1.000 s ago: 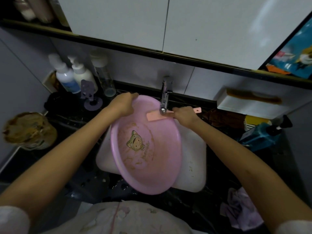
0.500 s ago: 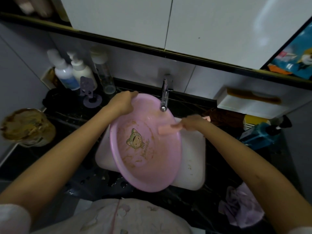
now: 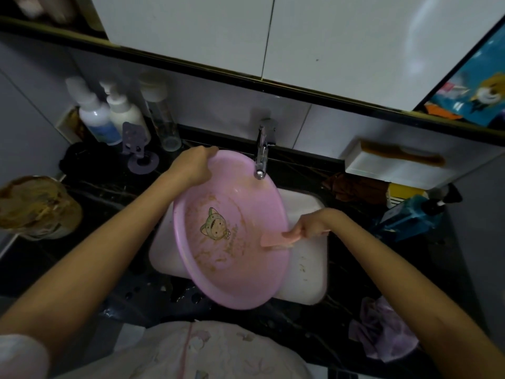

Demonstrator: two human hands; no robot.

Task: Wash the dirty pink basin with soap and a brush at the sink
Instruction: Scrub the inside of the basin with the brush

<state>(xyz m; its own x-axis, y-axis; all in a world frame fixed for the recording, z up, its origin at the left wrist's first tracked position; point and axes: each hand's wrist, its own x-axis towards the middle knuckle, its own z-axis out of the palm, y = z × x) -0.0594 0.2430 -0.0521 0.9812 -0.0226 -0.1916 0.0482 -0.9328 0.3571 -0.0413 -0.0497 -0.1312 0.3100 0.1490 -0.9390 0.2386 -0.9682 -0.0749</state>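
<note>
The right hand (image 3: 308,228) has dropped from the tap (image 3: 261,157), where it was a second ago, down the right side of the pink basin (image 3: 237,258), and the brush (image 3: 273,240) has come with it. Its fingers are curled round the brush handle, and the flat pink head reaches over the basin's right rim onto the inner wall. The left hand (image 3: 195,166) has kept its place on the basin's far left rim, with the thumb inside the bowl and the fingers wrapped over the edge.

The basin stands tilted over the white sink (image 3: 308,272). Its upper rim is just under the tap spout and its lower rim hangs past the sink's front edge onto the dark counter (image 3: 114,272). Brown smears (thickest around the cartoon print) streak its floor.

At the counter's back left corner stand three bottles (image 3: 120,113) and a purple stand (image 3: 136,149). A brown-smeared pot (image 3: 35,206) sits at the left edge. A brown comb (image 3: 401,154) lies on a white box (image 3: 382,170) at the back right, and a crumpled lilac cloth (image 3: 382,326) lies near the front right corner.
</note>
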